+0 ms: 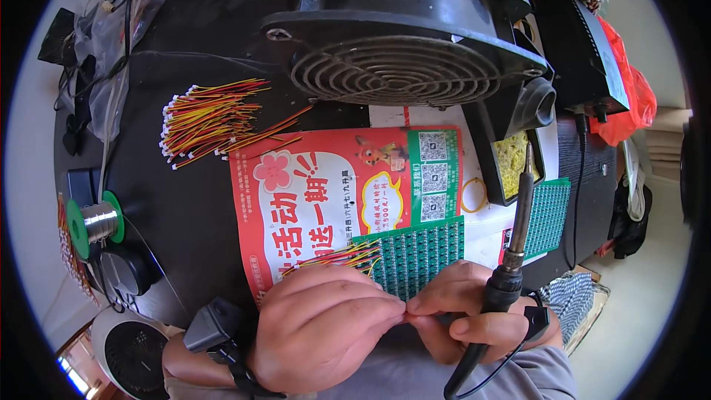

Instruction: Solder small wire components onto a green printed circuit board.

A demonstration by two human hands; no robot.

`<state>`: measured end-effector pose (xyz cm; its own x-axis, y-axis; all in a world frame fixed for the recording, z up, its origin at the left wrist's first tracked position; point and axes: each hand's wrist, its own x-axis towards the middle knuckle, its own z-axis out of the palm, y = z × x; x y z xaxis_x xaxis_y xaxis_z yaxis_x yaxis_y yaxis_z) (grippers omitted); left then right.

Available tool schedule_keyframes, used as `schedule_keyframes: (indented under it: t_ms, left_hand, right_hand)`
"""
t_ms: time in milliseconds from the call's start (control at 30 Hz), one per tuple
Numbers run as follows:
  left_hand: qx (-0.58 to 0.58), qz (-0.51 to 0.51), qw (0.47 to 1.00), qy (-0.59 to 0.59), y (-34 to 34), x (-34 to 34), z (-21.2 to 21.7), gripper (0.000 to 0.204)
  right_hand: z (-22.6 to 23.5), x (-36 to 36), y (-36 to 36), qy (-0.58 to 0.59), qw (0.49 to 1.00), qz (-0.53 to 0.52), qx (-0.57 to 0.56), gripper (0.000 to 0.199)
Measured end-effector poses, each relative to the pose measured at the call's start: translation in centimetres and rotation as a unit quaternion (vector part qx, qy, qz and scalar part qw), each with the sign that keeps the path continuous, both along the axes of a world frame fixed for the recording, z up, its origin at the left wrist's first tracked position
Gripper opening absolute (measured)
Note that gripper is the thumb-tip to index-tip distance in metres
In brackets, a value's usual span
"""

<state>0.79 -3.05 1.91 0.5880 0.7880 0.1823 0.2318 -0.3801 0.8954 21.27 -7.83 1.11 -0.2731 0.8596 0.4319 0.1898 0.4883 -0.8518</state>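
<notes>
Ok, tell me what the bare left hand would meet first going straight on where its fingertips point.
Likely the bare right hand, which holds the black-handled metal soldering iron: its fingertips lie just ahead of the left hand. Depth is unclear; they may be touching.

The dark bench (196,207) carries a large black fan (400,63), a pile of red and yellow wires (211,122) with white connectors, a green-flanged spool of solder (98,222) at the left, and a red printed sheet (254,200) near its front edge.
</notes>
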Motion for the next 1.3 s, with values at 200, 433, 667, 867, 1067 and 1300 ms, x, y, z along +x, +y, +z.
schedule_keyframes:
  t_ms: [200,433,667,867,1067,1300]
  left_hand:
    - [-0.031,-0.013,0.999,-0.004,0.0,0.2,0.0,0.019]
    - [-0.034,-0.002,0.999,-0.007,-0.1,0.5,-0.1,0.021]
    - [0.028,0.009,1.000,-0.002,-0.4,0.5,-0.5,0.030]
    - [0.166,0.067,0.983,0.028,-1.3,-0.1,-0.4,0.034]
    - [0.206,0.067,0.973,0.080,-0.8,0.7,-0.5,0.030]
    - [0.247,0.081,0.959,0.110,-1.4,0.1,-1.6,0.031]
  right_hand:
    - [-0.2,-0.4,0.0,0.022,1.000,-0.009,0.002,0.040]
    - [-0.3,-0.1,0.2,0.013,1.000,0.008,0.007,0.052]
    - [-0.1,-0.1,0.1,0.008,1.000,-0.024,0.012,0.052]
    - [0.1,1.2,-0.2,-0.017,0.999,-0.004,0.029,0.067]
    - [-1.3,1.8,-0.9,-0.058,0.978,-0.129,0.152,0.069]
    - [-0.8,0.3,-1.3,-0.088,0.958,-0.248,0.116,0.055]
